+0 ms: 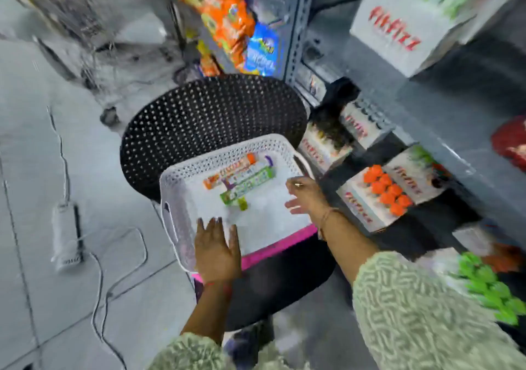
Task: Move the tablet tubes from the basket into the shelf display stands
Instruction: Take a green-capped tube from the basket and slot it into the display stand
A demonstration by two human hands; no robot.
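Basket point(182, 198): white, perforated, resting on a pink-edged surface over the seat of a black perforated chair point(210, 113).
Tablet tubes point(240, 179): a few lying on their sides in the far half of the basket, close together; orange-capped one point(232, 170) farthest, purple-capped beside it, green one point(247, 184) nearest.
Left hand point(217, 248): flat, fingers spread wide, palm down over the basket's near rim; holding nothing.
Right hand point(306, 196): open, fingers loosely extended, over the basket's right edge, near the tubes but apart from them; empty. Ring and wrist bangle visible.
Display stands point(367, 201): white boxes on the shelf to the right; one with orange-capped tubes point(387, 190) upright in it, another lower with green caps point(484, 281).
Sharpness: blurred throughout; lettering on the tubes unreadable.
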